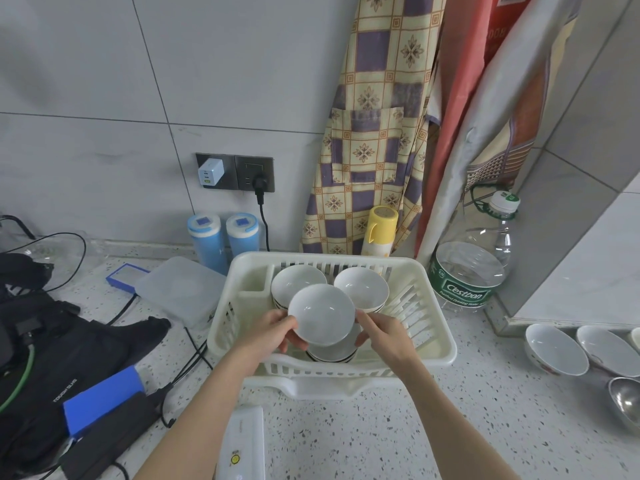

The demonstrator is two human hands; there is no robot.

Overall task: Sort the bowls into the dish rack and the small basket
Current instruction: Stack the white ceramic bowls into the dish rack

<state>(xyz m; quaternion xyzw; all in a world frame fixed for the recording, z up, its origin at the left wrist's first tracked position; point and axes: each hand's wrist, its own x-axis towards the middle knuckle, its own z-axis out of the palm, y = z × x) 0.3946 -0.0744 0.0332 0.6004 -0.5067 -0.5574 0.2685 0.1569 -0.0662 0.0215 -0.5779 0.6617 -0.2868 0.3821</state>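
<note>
A white plastic dish rack stands on the speckled counter. Inside it, two stacks of white bowls sit at the back, one on the left and one on the right, and another stack lies at the front. Above that front stack I hold a white bowl, tilted toward me. My left hand grips its left rim and my right hand grips its right rim. At the right edge, two patterned white bowls and a metal bowl rest on the counter.
Behind the rack stand two blue containers, a yellow bottle and a large water jug. A clear lidded box lies left of the rack. Black bags, cables and a blue block fill the left counter. An apron hangs on the wall.
</note>
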